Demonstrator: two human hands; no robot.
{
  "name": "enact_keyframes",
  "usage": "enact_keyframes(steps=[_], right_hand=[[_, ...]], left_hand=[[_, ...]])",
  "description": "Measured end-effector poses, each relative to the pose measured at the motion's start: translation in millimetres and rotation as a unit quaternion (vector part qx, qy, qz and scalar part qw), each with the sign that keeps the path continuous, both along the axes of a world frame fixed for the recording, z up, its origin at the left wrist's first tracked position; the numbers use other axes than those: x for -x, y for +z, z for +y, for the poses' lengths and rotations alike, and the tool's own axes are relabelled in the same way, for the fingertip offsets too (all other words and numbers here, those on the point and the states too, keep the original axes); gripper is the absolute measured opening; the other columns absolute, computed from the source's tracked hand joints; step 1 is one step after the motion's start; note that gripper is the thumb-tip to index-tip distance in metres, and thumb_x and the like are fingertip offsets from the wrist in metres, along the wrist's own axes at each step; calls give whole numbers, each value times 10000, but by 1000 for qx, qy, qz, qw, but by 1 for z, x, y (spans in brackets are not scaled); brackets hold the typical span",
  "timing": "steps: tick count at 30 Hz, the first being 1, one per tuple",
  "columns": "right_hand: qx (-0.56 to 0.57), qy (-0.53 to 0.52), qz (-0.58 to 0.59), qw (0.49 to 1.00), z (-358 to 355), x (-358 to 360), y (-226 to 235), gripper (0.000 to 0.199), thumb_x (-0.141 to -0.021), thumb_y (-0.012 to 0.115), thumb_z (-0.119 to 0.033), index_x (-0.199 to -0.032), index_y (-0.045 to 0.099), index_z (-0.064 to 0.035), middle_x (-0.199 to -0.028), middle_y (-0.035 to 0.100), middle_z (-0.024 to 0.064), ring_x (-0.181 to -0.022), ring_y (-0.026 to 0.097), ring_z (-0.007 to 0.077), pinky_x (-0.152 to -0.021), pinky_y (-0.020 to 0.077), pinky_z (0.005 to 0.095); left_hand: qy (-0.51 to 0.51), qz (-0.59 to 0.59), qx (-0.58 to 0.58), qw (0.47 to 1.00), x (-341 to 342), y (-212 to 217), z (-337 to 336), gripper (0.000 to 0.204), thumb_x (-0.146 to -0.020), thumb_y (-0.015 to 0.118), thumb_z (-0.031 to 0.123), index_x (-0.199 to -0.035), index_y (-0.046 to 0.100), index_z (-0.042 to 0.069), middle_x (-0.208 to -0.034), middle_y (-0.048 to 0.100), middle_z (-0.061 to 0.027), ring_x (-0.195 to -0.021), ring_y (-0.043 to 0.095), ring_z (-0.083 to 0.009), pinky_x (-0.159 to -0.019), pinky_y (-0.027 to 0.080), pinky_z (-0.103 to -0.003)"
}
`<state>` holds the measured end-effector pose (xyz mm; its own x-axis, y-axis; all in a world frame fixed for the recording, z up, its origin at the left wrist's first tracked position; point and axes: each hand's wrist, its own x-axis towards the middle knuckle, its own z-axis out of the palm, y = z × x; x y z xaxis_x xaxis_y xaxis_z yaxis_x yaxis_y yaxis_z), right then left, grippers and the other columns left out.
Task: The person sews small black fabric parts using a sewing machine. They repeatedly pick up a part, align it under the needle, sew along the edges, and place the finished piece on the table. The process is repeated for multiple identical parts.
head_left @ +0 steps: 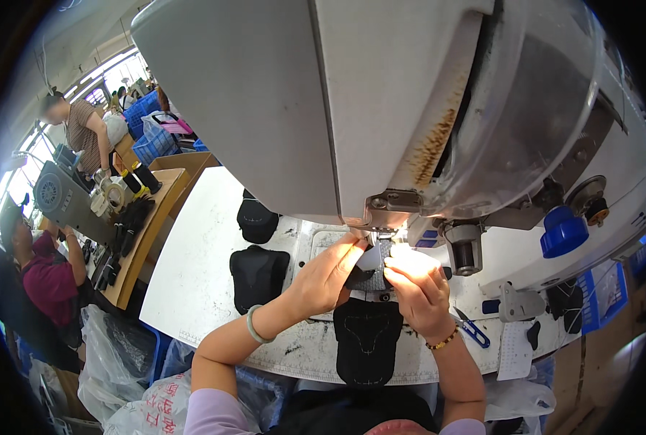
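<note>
Under the head of a big white sewing machine [265, 94], a small grey-and-black fabric piece [370, 279] lies at the lit needle area. My left hand [325, 278] pinches its left side, thumb and fingers together. From the right, my right hand [419, 290] grips the piece's other edge, its fingertips washed out by the lamp. Just in front of both hands rests a black shaped fabric panel [367, 344] with pale marked lines. Two more black panels, one nearer [258, 279] and one farther [257, 220], lie left of my left hand.
Blue-handled thread snips [474, 330] lie right of my right hand. A blue knob [562, 232] juts from the machine above the white table [192, 254]. Plastic bags [156, 402] crowd its front edge. Two other people [84, 127] [47, 272] are at the left, near another machine.
</note>
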<state>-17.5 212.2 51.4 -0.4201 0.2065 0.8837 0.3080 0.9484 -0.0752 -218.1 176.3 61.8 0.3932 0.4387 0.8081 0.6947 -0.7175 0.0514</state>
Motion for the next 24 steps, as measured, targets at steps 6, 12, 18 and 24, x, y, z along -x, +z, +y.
enact_keyframes(steps=[6,12,18,24], right_hand=[[20,-35,21,999,0,7,3,255,-747,658,-8,-979,678,-112,-969,645,4,-911,608,169,-813,463,337],[53,-76,-5,996,-1,5,-5,260,-760,657,-43,-997,694,-143,-965,645,6,-958,587,174,-919,402,363],[63,-100,-6,993,-5,9,2,284,-777,662,-86,-1050,690,-163,-977,631,7,-937,568,191,-912,376,351],[51,-108,15,993,-4,13,0,292,-764,705,-119,-1052,690,-159,-976,611,3,-884,562,195,-878,385,341]], left_hand=[[3,-6,37,999,8,-2,5,653,-575,544,-138,-1224,463,-119,-1193,503,-264,-1055,559,-383,-879,497,-374],[2,-31,29,999,13,-12,16,606,-622,594,-101,-1217,481,-96,-1185,503,-262,-1028,566,-392,-851,507,-373],[23,-59,78,995,14,-13,20,501,-657,644,-59,-1144,533,-79,-1146,531,-243,-999,580,-387,-826,515,-380],[36,-64,47,996,14,-12,21,443,-668,663,-42,-1099,568,-73,-1099,575,-210,-970,599,-355,-801,518,-380]])
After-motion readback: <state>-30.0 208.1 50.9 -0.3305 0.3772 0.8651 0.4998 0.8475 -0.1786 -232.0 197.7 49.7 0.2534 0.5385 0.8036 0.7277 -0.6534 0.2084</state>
